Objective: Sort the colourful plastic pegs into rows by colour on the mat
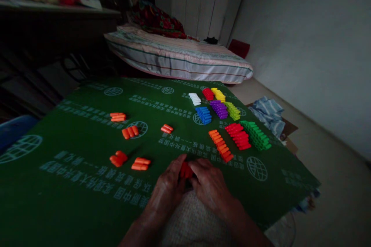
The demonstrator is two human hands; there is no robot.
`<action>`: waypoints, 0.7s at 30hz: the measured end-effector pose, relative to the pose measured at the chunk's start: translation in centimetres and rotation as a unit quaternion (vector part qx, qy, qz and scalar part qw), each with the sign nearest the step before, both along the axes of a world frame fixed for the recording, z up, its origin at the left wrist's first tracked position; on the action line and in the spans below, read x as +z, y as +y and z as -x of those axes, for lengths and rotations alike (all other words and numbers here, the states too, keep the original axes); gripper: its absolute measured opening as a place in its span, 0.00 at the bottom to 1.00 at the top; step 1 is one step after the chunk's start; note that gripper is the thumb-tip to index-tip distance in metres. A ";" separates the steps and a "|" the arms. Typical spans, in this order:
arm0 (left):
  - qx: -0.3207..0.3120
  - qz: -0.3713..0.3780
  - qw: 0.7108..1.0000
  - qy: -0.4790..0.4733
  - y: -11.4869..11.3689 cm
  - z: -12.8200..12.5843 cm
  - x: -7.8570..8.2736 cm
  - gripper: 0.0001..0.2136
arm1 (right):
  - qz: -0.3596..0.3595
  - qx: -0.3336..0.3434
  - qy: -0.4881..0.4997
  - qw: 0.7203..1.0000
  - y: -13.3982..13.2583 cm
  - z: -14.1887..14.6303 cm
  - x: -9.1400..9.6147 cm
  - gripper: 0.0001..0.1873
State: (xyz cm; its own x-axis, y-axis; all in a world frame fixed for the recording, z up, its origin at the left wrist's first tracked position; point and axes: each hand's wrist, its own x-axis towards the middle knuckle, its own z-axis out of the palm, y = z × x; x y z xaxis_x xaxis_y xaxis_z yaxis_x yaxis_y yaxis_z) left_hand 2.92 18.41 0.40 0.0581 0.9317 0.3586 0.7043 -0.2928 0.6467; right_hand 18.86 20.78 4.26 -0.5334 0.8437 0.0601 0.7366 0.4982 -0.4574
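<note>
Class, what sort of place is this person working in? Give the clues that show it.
Probably a home bedroom: a bed with a striped cover, a red flowered quilt on it, and crumpled blue cloth lying beside the green-covered table.

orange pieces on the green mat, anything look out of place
Five orange clusters lie scattered at differing angles on the left of the mat, unlike the neat coloured rows at right. Nothing looks spilled or broken.

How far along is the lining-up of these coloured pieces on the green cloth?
Done, apparently: nine tidy colour rows stand at right. In hand: the left hand and right hand pinch red-orange pieces together. Left: five loose orange clusters lie scattered across the green cloth.
</note>
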 end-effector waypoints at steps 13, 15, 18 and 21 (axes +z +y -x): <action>-0.011 0.009 0.999 -0.039 0.0 -0.1 0.2 0.24 | -0.007 -0.007 -0.005 1.000 -0.1 0.2 0.1 0.20; -0.008 0.010 0.999 -0.043 0.0 -0.2 0.2 0.24 | -0.009 -0.007 -0.005 1.000 -0.1 0.2 0.0 0.20; -0.009 0.012 0.999 -0.048 -0.1 -0.3 0.2 0.26 | -0.013 -0.007 -0.006 1.000 0.0 0.3 0.0 0.20; -0.012 0.017 0.998 -0.052 -0.3 -0.4 0.1 0.29 | -0.013 -0.014 -0.011 1.000 0.0 0.5 0.1 0.19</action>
